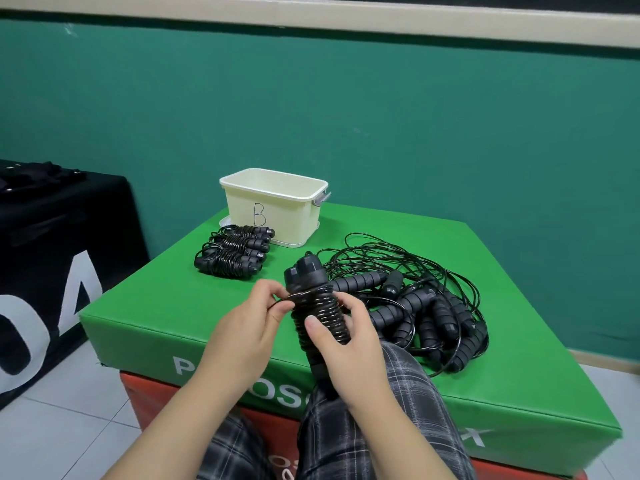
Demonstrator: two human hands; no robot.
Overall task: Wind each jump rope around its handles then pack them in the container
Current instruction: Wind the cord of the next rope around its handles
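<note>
Both hands (242, 327) (349, 351) gripping one rope (318, 306), three wound (232, 252)

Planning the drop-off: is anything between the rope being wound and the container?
Nothing blocks it. The rope bundle is held above the green pad; the wound ropes lie left of the straight line to the open container.

The jump rope (317, 306) being wound is black, both handles bunched together and standing almost upright, with glossy cord coiled tight around the middle, right between the fingers (277, 294) of both hands. Three finished bundles (232, 251) lie side by side up and left of the fingers, touching the cream container (273, 202) marked B. The unwound pile (422, 303), loose cord and handles, sits just right of the fingers.
</note>
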